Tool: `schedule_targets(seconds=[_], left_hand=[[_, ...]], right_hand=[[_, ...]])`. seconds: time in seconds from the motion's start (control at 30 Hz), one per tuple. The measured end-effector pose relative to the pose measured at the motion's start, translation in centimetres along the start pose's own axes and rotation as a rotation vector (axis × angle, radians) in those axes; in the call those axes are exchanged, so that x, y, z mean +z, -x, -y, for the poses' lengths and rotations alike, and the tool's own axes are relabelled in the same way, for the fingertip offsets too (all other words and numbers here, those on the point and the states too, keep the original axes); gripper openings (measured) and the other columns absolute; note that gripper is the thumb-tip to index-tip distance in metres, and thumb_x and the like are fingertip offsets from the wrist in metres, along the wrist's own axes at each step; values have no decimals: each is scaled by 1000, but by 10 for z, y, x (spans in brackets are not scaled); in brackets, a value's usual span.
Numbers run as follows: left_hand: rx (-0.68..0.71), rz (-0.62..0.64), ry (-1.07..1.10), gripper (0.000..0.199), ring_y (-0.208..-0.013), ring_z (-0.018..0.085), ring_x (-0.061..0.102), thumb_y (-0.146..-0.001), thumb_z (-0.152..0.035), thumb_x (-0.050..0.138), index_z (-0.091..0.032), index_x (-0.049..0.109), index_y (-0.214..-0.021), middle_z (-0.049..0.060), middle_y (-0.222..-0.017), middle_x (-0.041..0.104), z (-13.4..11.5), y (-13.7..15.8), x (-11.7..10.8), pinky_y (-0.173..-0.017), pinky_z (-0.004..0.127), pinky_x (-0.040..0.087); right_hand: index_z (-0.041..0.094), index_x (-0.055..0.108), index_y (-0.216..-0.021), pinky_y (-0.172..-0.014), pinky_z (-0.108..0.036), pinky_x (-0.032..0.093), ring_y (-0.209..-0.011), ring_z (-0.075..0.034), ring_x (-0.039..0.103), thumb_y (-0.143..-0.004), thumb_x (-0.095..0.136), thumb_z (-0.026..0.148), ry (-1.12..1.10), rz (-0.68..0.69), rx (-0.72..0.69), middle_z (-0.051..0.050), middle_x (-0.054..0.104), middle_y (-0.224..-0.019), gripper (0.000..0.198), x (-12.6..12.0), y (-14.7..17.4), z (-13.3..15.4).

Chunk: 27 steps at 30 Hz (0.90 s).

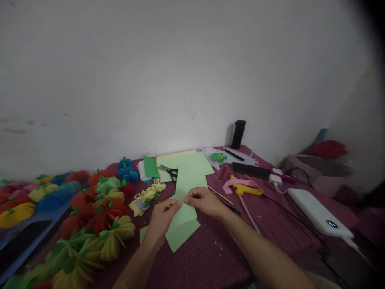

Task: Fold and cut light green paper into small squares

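Fingertip to fingertip, my left hand (pixel 165 214) and my right hand (pixel 204 199) meet above sheets of pale green paper (pixel 191 176). Both are closed in a pinch; whatever small thing lies between the fingers is too small to make out. Beneath them a loose piece of the same green paper (pixel 182 237) sticks out toward me. Left of the hands is a heap of curly pale yellow scraps (pixel 150 192). Black-handled scissors (pixel 170 171) rest on the paper beyond, partly covered by a green sheet.
Colourful pumpkin-shaped pieces (pixel 108 212) crowd the left side. On the right are a yellow glue gun (pixel 246 190), a pink ribbon (pixel 237 183), a power strip (pixel 251 170) with cords and a white power bank (pixel 320 212). A black bottle (pixel 238 134) stands by the wall.
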<state>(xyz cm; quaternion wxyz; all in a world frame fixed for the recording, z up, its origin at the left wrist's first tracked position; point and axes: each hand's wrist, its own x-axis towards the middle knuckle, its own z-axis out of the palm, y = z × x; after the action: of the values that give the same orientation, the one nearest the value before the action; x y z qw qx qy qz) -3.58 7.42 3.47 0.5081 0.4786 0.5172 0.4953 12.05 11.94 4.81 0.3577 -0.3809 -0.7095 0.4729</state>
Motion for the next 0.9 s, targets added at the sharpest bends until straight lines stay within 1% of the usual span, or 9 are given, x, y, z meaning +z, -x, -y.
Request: schedule_targets(seconds=[0.13,0.23,0.37,0.47,0.53,0.63,0.7,0.77,0.9], left_hand=[[-20,22,12,34,-45,10,48,-61,-44,65,-13,65,-73,0,-56,59,0,0,-1,-44,19,35],[-36,51,5,32,-44,9,47,-62,-44,65,-13,64,-71,-1,-55,58,-1,0,-3,-43,19,33],[-42,38,24,28,-43,7,45,-63,-40,65,-13,62,-68,-2,-53,56,-1,-2,-6,-42,17,32],[-51,-2,55,25,-43,7,44,-63,-37,66,-13,60,-68,-3,-52,55,-2,-3,-8,-42,17,32],[-56,2,59,25,-44,7,45,-63,-37,66,-13,60,-68,-3,-54,55,-3,-3,-8,-43,17,33],[-44,27,12,28,-45,8,46,-63,-39,65,-12,61,-70,-1,-55,56,-3,-2,-4,-43,18,33],[-40,35,-26,29,-46,9,46,-64,-40,64,-13,62,-72,-1,-56,57,-2,-1,-2,-44,18,34],[-42,53,-51,29,-47,9,47,-63,-41,64,-14,62,-74,-1,-57,58,-2,-1,-1,-45,18,34],[-48,101,-80,28,-49,9,47,-63,-41,65,-14,63,-71,-2,-58,57,-1,-3,-1,-46,18,34]], right_hand=[[14,58,-60,-42,-18,24,-45,-6,30,-68,57,33,-9,-1,-5,6,39,-47,21,4,0,-2],[14,58,-58,-42,-18,24,-44,-5,31,-68,56,31,-20,4,-17,6,41,-47,20,4,0,-3],[13,59,-58,-42,-18,26,-44,-5,34,-68,56,29,-27,2,1,5,44,-47,19,-8,-2,-2],[13,60,-59,-45,-19,29,-45,-6,38,-68,56,30,-49,-57,35,3,49,-49,19,-21,-4,0],[13,61,-61,-47,-19,31,-47,-7,41,-69,55,32,-76,-83,34,2,52,-52,21,-23,-5,0],[13,62,-66,-47,-18,31,-48,-7,40,-69,56,34,-63,-29,5,3,52,-54,22,-14,-5,-2],[13,63,-66,-45,-17,30,-47,-6,38,-69,58,31,-21,25,-12,4,50,-52,19,-6,-4,-7],[12,63,-67,-45,-17,30,-47,-6,39,-70,56,28,8,52,-21,4,51,-54,17,0,-4,-11],[12,64,-71,-46,-15,32,-50,-6,41,-72,54,24,74,64,-33,3,54,-57,16,0,-4,-15]])
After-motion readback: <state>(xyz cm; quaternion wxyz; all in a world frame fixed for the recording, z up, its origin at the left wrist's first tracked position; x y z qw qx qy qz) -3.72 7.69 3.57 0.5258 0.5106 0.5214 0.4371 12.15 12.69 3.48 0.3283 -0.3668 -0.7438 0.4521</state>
